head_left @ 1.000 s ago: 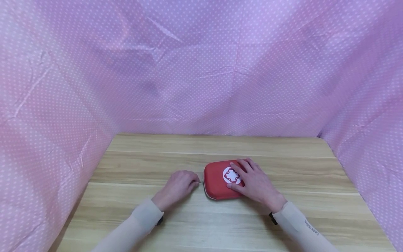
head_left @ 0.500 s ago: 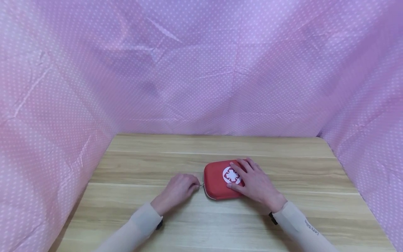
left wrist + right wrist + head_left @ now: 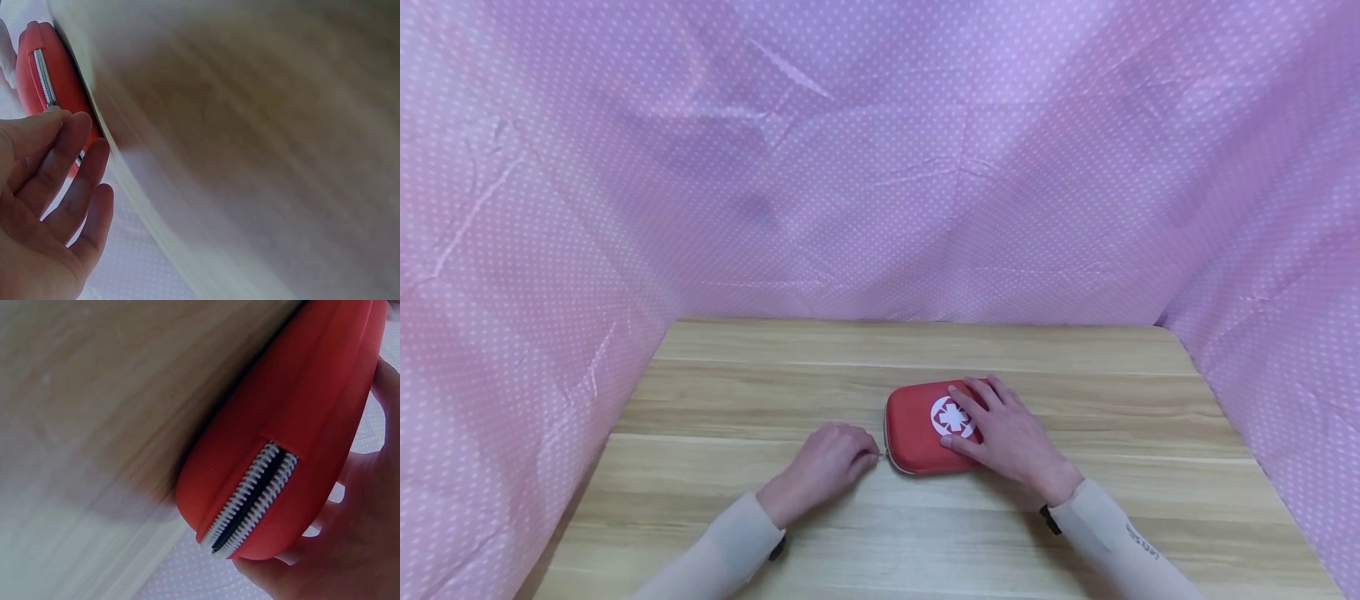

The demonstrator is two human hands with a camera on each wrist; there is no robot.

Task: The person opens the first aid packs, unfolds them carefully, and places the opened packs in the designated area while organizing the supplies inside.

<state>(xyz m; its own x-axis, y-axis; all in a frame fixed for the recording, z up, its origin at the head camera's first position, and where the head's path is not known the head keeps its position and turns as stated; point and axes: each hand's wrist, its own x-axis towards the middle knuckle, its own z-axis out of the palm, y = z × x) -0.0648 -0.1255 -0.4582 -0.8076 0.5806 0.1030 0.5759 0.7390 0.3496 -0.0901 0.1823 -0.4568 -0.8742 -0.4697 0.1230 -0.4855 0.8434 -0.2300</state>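
Observation:
A red hard-shell first-aid case (image 3: 912,429) with a white cross emblem (image 3: 953,417) lies flat on the wooden table. My left hand (image 3: 823,458) is beside its left end, pinching the small zipper pull (image 3: 883,454) between thumb and index finger. In the left wrist view the other fingers (image 3: 78,200) curl loosely, and the metal zipper (image 3: 44,75) runs up to the pinch. My right hand (image 3: 1011,437) rests on the right part of the case, fingers spread, partly covering the emblem. The right wrist view shows zipper teeth (image 3: 275,487) parted around a dark gap.
The wood-grain table (image 3: 737,383) extends around the case on every side. Pink cloth with white dots (image 3: 880,208) hangs behind the table and along both its sides. Each wrist has a dark strap below a beige sleeve (image 3: 1112,525).
My left hand has moved a little toward me along the case's left end, taking the zipper pull toward the near corner. The right hand and the case have stayed in place.

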